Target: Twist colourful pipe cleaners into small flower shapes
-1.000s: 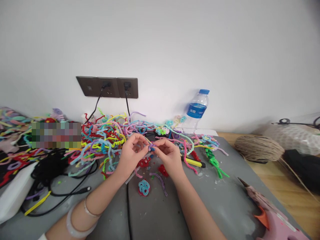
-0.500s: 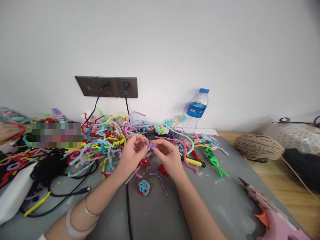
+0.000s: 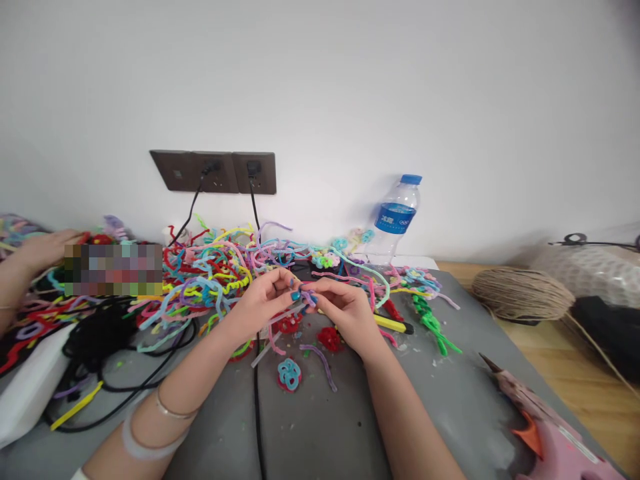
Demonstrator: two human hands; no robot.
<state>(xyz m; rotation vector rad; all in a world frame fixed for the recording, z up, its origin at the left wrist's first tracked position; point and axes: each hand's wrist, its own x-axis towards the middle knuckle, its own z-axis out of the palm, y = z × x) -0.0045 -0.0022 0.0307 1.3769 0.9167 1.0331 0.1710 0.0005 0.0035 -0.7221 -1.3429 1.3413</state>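
Observation:
Over the middle of the table, my left hand (image 3: pixel 267 301) and my right hand (image 3: pixel 347 313) meet fingertip to fingertip. Both pinch a small bent purple pipe cleaner (image 3: pixel 309 297), partly covered by the fingers. A pale translucent stick (image 3: pixel 286 313) slants just under my left fingertips; I cannot tell whether they hold it. Below the hands lie a blue pipe-cleaner flower (image 3: pixel 289 374) with a red edge, a loose purple pipe cleaner (image 3: pixel 323 365) and a red pipe-cleaner piece (image 3: pixel 330 339).
A tangled heap of coloured pipe cleaners (image 3: pixel 200 267) lines the wall. At right are a pink glue gun (image 3: pixel 555 433), a twine ball (image 3: pixel 523 293) and a yellow cutter (image 3: pixel 393 324). A bottle (image 3: pixel 396 217) leans back. Another person's hand (image 3: pixel 47 250) reaches in at left.
My hands have turned the purple pipe cleaner slightly, and a translucent stick now shows under my left fingers. The other person's hand at left has reached further right.

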